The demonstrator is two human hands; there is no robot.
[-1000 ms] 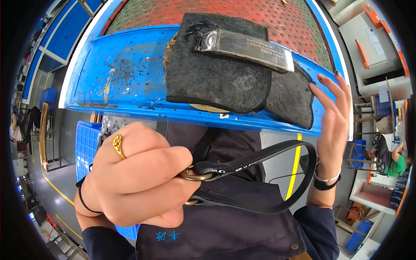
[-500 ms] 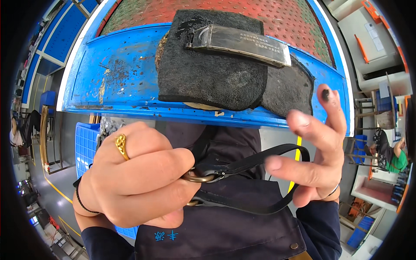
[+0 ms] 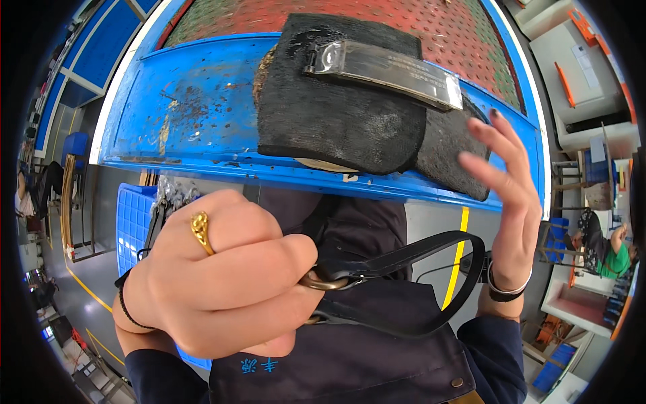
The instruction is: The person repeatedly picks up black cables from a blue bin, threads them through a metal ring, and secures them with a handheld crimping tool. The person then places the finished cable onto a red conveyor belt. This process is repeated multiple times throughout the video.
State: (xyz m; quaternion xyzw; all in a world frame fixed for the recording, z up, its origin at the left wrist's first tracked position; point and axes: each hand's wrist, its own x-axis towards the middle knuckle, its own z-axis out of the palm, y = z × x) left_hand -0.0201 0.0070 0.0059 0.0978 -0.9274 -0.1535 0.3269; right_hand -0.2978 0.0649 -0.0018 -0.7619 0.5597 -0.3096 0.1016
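Note:
My left hand (image 3: 229,276) is closed around the ends of a black leather strap (image 3: 414,252) with brass rings. One brass ring (image 3: 325,284) shows beside the fingers; what the palm covers is hidden. The strap bends into a loop toward the right, over my dark apron (image 3: 377,357). My right hand (image 3: 511,195) is off the strap, fingers spread and empty, beside the right edge of the dark cloth pads. A dark smudge marks one fingertip. On the large black cloth pad (image 3: 336,121) lies a long, narrow metal case (image 3: 390,74), slanting down to the right.
The pads rest on a blue bench (image 3: 195,128) with a red and green studded mat (image 3: 249,17) behind. A blue plastic crate (image 3: 132,219) stands below its left side. A yellow floor line (image 3: 456,259) runs at right. Another person in green (image 3: 612,259) is far right.
My right hand has moved away from the strap, up and toward the cloth pads. My left hand still grips the strap, shifted slightly right.

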